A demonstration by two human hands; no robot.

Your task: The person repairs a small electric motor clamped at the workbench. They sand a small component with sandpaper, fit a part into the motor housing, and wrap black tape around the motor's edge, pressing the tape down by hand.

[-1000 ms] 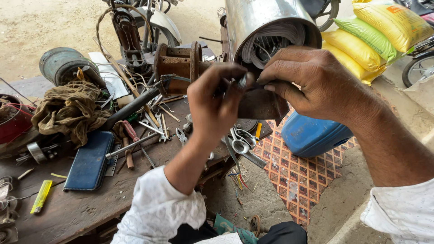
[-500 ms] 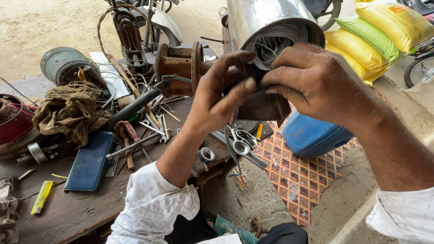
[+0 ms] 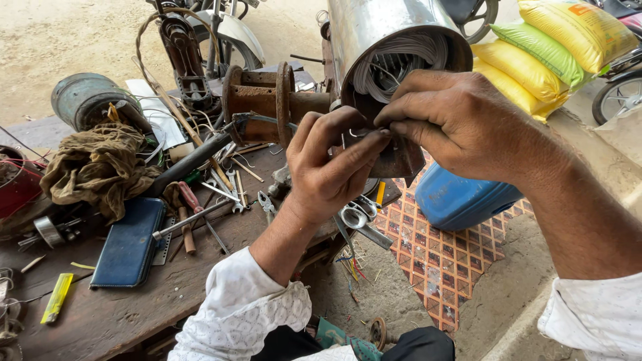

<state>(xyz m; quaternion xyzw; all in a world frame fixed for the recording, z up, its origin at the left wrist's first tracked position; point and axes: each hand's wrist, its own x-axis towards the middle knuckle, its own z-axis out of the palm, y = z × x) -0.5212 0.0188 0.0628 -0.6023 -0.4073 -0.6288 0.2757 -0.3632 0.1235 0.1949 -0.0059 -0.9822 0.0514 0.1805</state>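
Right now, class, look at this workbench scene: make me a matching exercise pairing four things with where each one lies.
Things:
1. dark blue flat wallet
2. shiny round metal motor housing
3. blue plastic can
4. olive crumpled cloth

Places:
A. on the patterned floor mat
B. behind both hands
C. bench, front left
D. bench, beside the grey drum

Pairs: 1-C, 2-B, 3-A, 4-D

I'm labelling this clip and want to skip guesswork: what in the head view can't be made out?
- What the left hand and right hand pinch: too small, covered by fingertips.
- Lower mouth of the metal cylinder: hidden behind both hands.
- Blue container: top hidden by the right wrist.
- Motorcycle wheel: cut off by the right edge.
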